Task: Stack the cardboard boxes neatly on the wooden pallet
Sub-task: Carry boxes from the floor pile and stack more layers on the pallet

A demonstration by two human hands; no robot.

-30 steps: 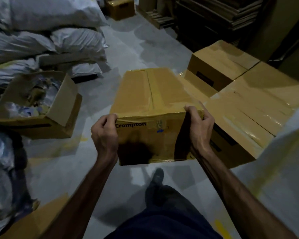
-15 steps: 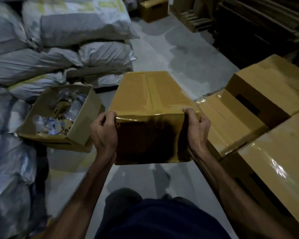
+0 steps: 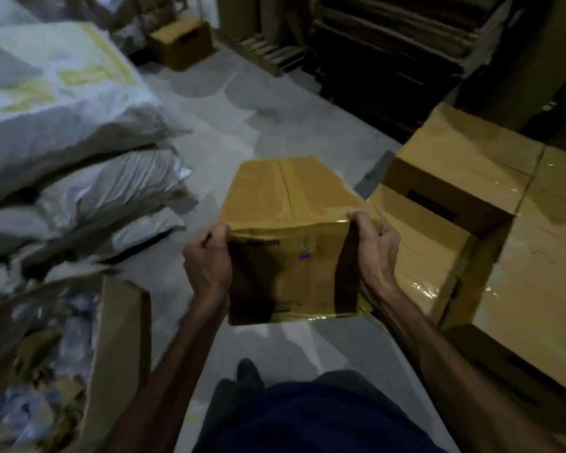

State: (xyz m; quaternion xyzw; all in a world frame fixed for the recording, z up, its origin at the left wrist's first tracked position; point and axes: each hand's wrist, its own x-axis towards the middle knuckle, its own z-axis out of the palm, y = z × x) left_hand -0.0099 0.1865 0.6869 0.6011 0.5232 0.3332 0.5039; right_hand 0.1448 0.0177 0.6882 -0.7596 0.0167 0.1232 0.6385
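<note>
The taped brown cardboard box (image 3: 294, 237) hangs in mid-air at the centre of my view, above the grey concrete floor (image 3: 236, 132), carried in front of the body. My left hand (image 3: 208, 259) grips its near left upper corner and my right hand (image 3: 374, 253) its near right upper corner, the fingers of both curled tight round the edges with the thumbs on the near face.

I judge it moderately light, since two corner grips carry it without visible strain. The board looks stiff, but the near top edge is crumpled, so the corners may give under pressure. Glossy tape runs down the lid seam and over the near edge; that film looks slippery. A hold under the bottom edge would feel safer to me than these top corners.

Its long axis runs from me toward 12 o'clock, the tape seam along it, the short printed end facing me and the lid up.

At 3 o'clock sits the stack of large taped cardboard boxes (image 3: 520, 273), near the carried one; I cannot see the pallet under them. White woven sacks (image 3: 79, 132) lie piled at 10 o'clock.
</note>
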